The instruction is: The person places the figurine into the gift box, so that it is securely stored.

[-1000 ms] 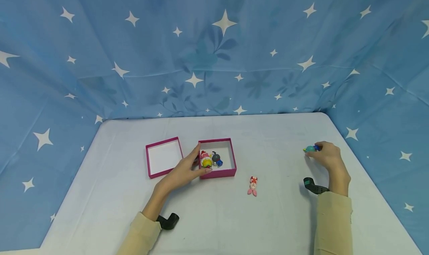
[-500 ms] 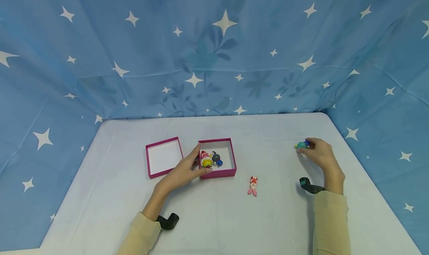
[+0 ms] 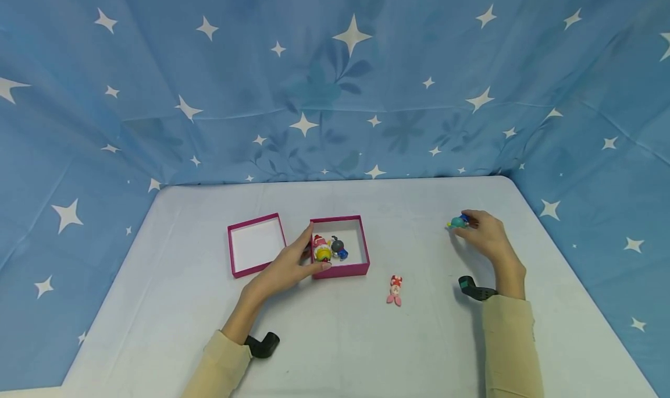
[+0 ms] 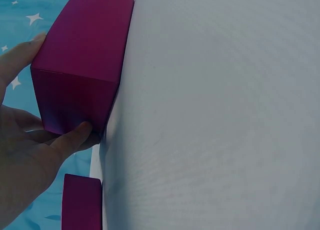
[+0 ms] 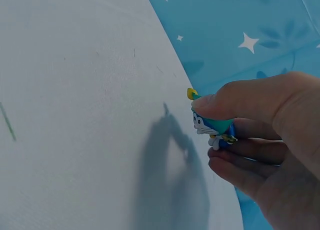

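A magenta box (image 3: 342, 271) with a white inside stands in the middle of the table. My left hand (image 3: 282, 270) holds its left end; the left wrist view shows the thumb and fingers around the box's outer walls (image 4: 82, 40). Inside lie a yellow, white and red figurine (image 3: 322, 251) and a dark-headed one in blue (image 3: 339, 249). On the right side, my right hand (image 3: 489, 235) pinches a small cat-faced figurine (image 5: 220, 126) in teal and blue, with a yellow tip on its head. The shadow of this hand falls on the table.
A shallow white-lined magenta lid (image 3: 257, 244) lies left of the box. A red and white figurine with pink ears (image 3: 395, 290) lies on the white table (image 3: 366, 340) in front, right of the box. Blue star-patterned cloth (image 3: 314, 95) walls the back and sides.
My right hand has moved left and slightly toward the back, carrying the cat-faced figurine. The left hand, the box and the pink-eared figurine stay where they were.
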A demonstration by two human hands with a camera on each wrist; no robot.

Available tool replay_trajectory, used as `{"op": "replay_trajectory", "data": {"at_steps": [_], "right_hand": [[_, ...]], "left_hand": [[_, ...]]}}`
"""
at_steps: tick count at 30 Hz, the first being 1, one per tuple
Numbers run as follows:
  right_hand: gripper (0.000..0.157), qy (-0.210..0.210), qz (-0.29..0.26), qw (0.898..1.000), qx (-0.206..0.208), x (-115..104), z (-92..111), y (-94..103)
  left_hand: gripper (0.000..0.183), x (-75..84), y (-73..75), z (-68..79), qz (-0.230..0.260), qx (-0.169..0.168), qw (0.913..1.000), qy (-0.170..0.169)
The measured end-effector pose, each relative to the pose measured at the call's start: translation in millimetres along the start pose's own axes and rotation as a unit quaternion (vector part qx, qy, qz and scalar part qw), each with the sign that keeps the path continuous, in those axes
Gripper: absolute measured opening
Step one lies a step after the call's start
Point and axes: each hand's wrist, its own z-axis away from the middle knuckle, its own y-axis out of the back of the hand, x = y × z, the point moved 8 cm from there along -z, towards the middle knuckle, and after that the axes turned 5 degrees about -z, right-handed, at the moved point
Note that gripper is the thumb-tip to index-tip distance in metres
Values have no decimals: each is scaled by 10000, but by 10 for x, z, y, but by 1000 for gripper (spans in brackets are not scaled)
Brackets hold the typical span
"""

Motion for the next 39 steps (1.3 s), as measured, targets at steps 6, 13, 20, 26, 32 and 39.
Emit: {"op": "replay_trajectory", "data": {"at_steps": [6, 13, 20, 26, 32, 39], "right_hand": [[64, 98, -45, 9999, 13, -56, -9, -38], [61, 246, -165, 9995, -62, -169, -14, -124], [60, 382, -82, 9992, -91, -300, -55, -216], [59, 449, -113, 9989, -71, -367, -75, -278], [58, 622, -190, 9978, -99, -460, -86, -348], [58, 763, -183, 9965, -271, -596, -102, -475]], "left_hand": [[104, -4, -4, 1, 6, -12, 10000, -13], [105, -16, -18, 7, 29, 0, 10000, 17], [104, -12, -16, 3, -16, 15, 10000, -38], [104, -11, -12, 0, -27, 3, 10000, -53], [104, -8, -7, 0, -56, 7, 10000, -61], [103, -8, -4, -1, -6, 26, 10000, -39]]}}
